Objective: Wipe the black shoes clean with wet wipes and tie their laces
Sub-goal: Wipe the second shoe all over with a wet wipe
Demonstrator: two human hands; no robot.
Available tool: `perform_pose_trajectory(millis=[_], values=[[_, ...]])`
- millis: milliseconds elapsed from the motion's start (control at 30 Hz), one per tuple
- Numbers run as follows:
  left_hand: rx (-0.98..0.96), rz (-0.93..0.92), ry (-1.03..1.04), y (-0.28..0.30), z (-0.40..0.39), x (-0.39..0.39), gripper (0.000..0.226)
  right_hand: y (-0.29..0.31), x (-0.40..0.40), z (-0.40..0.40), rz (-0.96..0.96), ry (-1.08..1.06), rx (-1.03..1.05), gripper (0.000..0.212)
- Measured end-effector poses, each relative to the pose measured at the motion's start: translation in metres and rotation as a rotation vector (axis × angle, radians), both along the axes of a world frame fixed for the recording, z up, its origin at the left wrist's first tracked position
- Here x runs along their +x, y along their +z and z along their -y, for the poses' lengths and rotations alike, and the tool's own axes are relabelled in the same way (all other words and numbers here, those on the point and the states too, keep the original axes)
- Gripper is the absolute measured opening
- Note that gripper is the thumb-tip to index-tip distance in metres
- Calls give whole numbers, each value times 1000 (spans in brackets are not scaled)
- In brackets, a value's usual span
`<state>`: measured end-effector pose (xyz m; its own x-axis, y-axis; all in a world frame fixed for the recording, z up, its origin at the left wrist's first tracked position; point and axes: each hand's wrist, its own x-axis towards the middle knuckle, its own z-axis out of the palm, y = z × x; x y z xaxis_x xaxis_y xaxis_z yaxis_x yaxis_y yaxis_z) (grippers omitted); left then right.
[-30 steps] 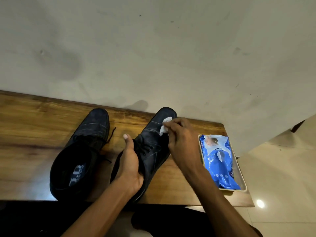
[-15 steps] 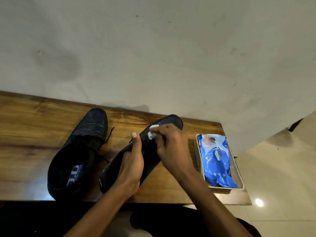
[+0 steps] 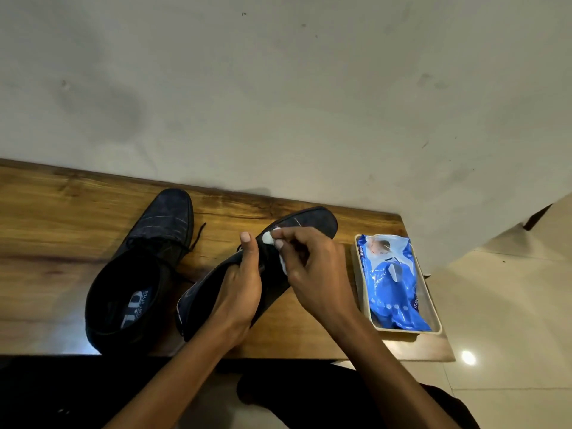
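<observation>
The black shoe being cleaned (image 3: 305,219) lies tilted on its side near the middle of the wooden table (image 3: 46,212), toe pointing toward the wall (image 3: 278,88), with the left hand (image 3: 240,289) curled round its collar, thumb stretched up along the upper. The right hand (image 3: 312,267) pinches a small white wet wipe (image 3: 268,238) between thumb and fingertips and presses it against the shoe's upper. The second black shoe (image 3: 136,274) stands upright just to the left, laces loose, while a blue wet-wipe pack (image 3: 393,283) lies in a beige tray (image 3: 430,301) at the table's right end.
</observation>
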<state>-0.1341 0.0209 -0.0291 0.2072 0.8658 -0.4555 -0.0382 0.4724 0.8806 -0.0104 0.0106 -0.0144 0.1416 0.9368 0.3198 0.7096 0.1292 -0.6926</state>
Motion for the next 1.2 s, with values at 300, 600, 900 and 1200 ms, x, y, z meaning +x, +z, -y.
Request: perform_pose_trajectory(millis=[300,600,900,1200], values=[[-196,404,102,4,-9,6,74,-10,19,-10,185,-80,-1,15],[-364,528,300,-9,-26,1,82,-25,8,11,81,60,-162,18],[-403,551,398,-19,-33,7,71,-46,-15,36,-260,-16,-267,14],[-387,485,364,-14,-23,19,72,-58,-12,-3,-251,-170,-186,14]])
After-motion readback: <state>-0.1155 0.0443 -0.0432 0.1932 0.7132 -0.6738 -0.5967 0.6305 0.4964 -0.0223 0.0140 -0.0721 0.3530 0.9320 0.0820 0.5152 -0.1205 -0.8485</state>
